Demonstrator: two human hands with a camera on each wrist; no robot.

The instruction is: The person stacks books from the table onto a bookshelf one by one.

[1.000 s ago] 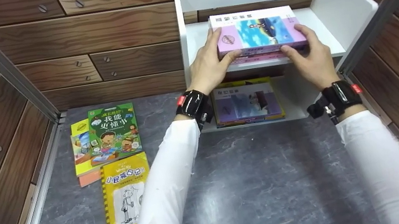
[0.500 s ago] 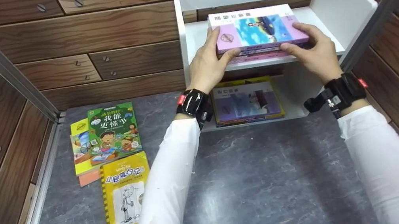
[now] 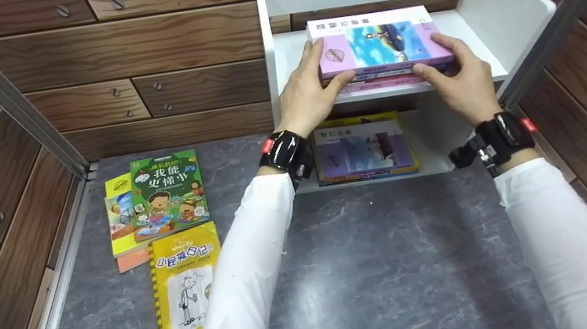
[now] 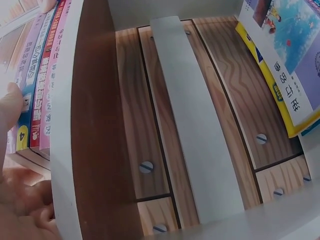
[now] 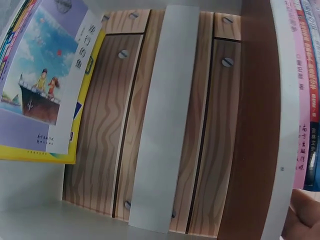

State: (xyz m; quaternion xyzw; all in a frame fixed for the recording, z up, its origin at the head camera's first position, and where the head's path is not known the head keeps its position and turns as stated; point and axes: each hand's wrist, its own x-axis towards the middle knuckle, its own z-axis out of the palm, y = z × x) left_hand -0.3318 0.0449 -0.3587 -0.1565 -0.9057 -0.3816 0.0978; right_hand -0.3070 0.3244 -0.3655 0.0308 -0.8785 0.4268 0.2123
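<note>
On the upper shelf of the white bookshelf (image 3: 524, 4) lies a stack of books (image 3: 386, 44), a purple and white one with a blue picture on top. My left hand (image 3: 309, 94) grips the stack's left end, thumb on the front spines and fingers along the side. At the other end my right hand (image 3: 462, 79) holds it the same way, thumb in front. The left wrist view shows purple, blue, red and pink spines (image 4: 37, 75) beside the left thumb. Part of the right hand (image 5: 302, 215) appears below the spines in the right wrist view.
Another book pile (image 3: 364, 147), purple over yellow, lies on the lower shelf. On the grey marbled tabletop (image 3: 347, 279), at the left, are a green book (image 3: 168, 193) overlapping a yellow one (image 3: 119, 215), and a yellow comic diary (image 3: 186, 287). Wood-patterned panels (image 3: 145, 46) surround the table.
The right wrist has shifted slightly to the right and turned a little. The book stack and the left hand stay almost in place.
</note>
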